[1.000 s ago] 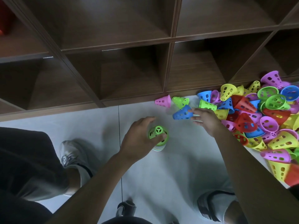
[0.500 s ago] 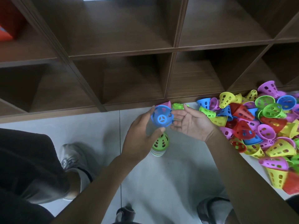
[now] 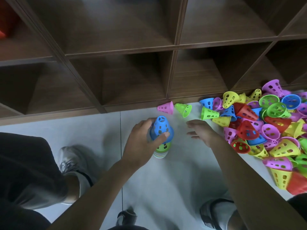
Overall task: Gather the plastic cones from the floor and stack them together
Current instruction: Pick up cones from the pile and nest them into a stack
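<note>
The fingers (image 3: 163, 135) of the left hand (image 3: 141, 143) curl round a blue perforated plastic cone (image 3: 161, 128), thumb on its near side, holding it upright on top of a short stack of nested plastic cones (image 3: 162, 149) whose green upper cone shows beneath it. The stack stands on the pale tiled floor (image 3: 174, 180), near the foot of the dark wooden cubby shelf (image 3: 132, 80). The right hand (image 3: 201, 131) hovers just right of the stack, fingers straight and loosely spread, holding nothing. Beyond it, a pink plastic cone (image 3: 165, 107) and a green plastic cone (image 3: 183, 109) lie tipped beside the shelf foot. A jumbled pile of coloured plastic cones (image 3: 265, 127) covers the floor toward its right edge.
</note>
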Tool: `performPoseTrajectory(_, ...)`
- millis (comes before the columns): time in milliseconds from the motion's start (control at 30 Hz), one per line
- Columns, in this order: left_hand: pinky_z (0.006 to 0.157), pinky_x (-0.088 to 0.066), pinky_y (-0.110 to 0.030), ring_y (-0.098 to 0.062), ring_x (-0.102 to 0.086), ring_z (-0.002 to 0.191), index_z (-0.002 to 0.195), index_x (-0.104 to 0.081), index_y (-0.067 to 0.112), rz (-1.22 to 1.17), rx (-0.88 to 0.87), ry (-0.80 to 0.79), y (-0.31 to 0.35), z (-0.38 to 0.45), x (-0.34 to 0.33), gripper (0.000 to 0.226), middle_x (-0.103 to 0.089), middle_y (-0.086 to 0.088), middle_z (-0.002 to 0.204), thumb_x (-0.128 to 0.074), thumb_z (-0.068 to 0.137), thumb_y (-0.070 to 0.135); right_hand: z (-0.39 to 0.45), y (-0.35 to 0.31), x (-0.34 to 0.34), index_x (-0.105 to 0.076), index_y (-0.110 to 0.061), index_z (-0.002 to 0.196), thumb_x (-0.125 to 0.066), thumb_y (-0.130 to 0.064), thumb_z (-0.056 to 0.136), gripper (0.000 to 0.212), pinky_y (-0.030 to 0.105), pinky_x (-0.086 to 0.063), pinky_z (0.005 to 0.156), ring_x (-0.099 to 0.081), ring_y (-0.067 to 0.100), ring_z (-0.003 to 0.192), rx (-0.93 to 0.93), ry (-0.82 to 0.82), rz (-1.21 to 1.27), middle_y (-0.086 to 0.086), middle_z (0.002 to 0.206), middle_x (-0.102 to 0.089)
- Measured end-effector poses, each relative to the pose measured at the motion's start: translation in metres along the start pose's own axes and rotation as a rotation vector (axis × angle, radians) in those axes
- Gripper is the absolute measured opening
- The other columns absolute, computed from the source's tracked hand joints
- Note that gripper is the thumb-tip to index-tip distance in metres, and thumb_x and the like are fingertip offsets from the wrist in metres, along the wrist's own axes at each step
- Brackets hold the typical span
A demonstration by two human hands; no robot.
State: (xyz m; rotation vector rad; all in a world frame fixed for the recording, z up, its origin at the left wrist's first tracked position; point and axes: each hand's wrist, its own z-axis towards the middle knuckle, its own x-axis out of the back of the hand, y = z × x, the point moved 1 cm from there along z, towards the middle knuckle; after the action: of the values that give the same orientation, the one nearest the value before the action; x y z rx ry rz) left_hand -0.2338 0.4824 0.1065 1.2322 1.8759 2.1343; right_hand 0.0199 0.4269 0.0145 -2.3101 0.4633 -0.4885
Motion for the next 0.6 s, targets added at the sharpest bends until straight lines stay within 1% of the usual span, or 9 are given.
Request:
performPoseTrajectory(33,0.089,-0.050,-0.026,-0.008,-0.059,0.105,0.115,-0.063,0.034,0.014,-0.005,-0.018,-0.001,-0.001,-0.001,0.040,-0.067,0.017,0.107,-0.064,0.083,0.056,0.006,0.008,0.006,-0.063,-0.015,0.114,-0.061,-0.023,0.097,0.019,0.031,-0.049,0.069,-0.064,0.022,0.076,0.006,0.085,0.015,0.007,0.110,-0.065)
performPoseTrajectory(67,0.089,-0.050,-0.027,-0.008,-0.059,0.105,0.115,-0.062,0.034,0.027,-0.010,-0.037,-0.003,-0.002,-0.003,0.039,-0.067,0.018,0.107,-0.065,0.083,0.056,0.012,0.015,0.014,-0.064,-0.017,0.111,-0.064,-0.023,0.095,0.018,0.034,-0.051,0.071,-0.063,0.023,0.077,0.019,0.180,-0.006,0.010,0.109,-0.065)
performPoseTrajectory(100,0.090,-0.050,-0.029,-0.008,-0.059,0.105,0.114,-0.062,0.033,0.037,-0.014,-0.059,-0.006,-0.002,-0.005,0.037,-0.067,0.018,0.106,-0.065,0.085,0.055,0.018,0.022,0.022,-0.065,-0.018,0.112,-0.066,-0.024,0.092,0.020,0.040,-0.053,0.078,-0.063,0.026,0.084,0.036,0.285,-0.099,0.014,0.114,-0.066)
performPoseTrajectory(167,0.091,-0.049,-0.033,-0.008,-0.060,0.105,0.116,-0.063,0.032,0.053,-0.026,-0.100,-0.009,-0.004,-0.008,0.036,-0.067,0.018,0.107,-0.067,0.087,0.053,0.021,0.034,0.039,-0.064,-0.018,0.121,-0.065,-0.028,0.091,0.032,0.046,-0.048,0.099,-0.055,0.031,0.117,0.063,0.455,-0.360,0.016,0.133,-0.056)
performPoseTrajectory(200,0.092,-0.049,-0.034,-0.008,-0.060,0.106,0.117,-0.062,0.033,0.061,-0.034,-0.113,-0.012,-0.005,-0.010,0.036,-0.067,0.019,0.108,-0.067,0.087,0.052,0.020,0.038,0.046,-0.061,-0.016,0.127,-0.063,-0.026,0.092,0.037,0.045,-0.043,0.105,-0.045,0.033,0.130,0.076,0.507,-0.451,0.016,0.141,-0.047)
performPoseTrajectory(233,0.093,-0.049,-0.035,-0.009,-0.060,0.107,0.119,-0.062,0.033,0.066,-0.041,-0.122,-0.014,-0.006,-0.012,0.038,-0.067,0.019,0.110,-0.068,0.087,0.052,0.016,0.042,0.053,-0.057,-0.013,0.132,-0.060,-0.023,0.093,0.041,0.044,-0.040,0.108,-0.040,0.035,0.136,0.081,0.543,-0.504,0.017,0.148,-0.038)
performPoseTrajectory(367,0.095,-0.049,-0.032,-0.008,-0.060,0.110,0.123,-0.061,0.034,0.077,-0.042,-0.136,-0.021,-0.007,-0.015,0.043,-0.066,0.020,0.114,-0.068,0.085,0.052,0.009,0.058,0.079,-0.045,-0.007,0.142,-0.050,-0.014,0.091,0.052,0.048,-0.044,0.103,-0.044,0.048,0.131,0.023,0.576,-0.639,0.021,0.158,-0.019)
performPoseTrajectory(500,0.095,-0.049,-0.025,-0.007,-0.059,0.117,0.129,-0.059,0.033,0.100,-0.031,-0.136,-0.033,-0.010,-0.014,0.052,-0.063,0.020,0.122,-0.068,0.081,0.052,0.011,0.070,0.093,-0.046,-0.004,0.139,-0.047,-0.009,0.089,0.051,0.048,-0.046,0.097,-0.045,0.048,0.129,-0.024,0.531,-0.744,0.019,0.158,-0.019)
performPoseTrajectory(600,0.097,-0.046,-0.017,-0.005,-0.056,0.120,0.130,-0.060,0.031,0.142,-0.042,-0.118,-0.034,-0.010,-0.013,0.053,-0.060,0.020,0.124,-0.071,0.082,0.048,0.011,0.069,0.097,-0.047,0.004,0.132,-0.045,-0.006,0.090,0.043,0.052,-0.052,0.091,-0.056,0.049,0.110,-0.031,0.585,-0.803,0.020,0.151,-0.025)
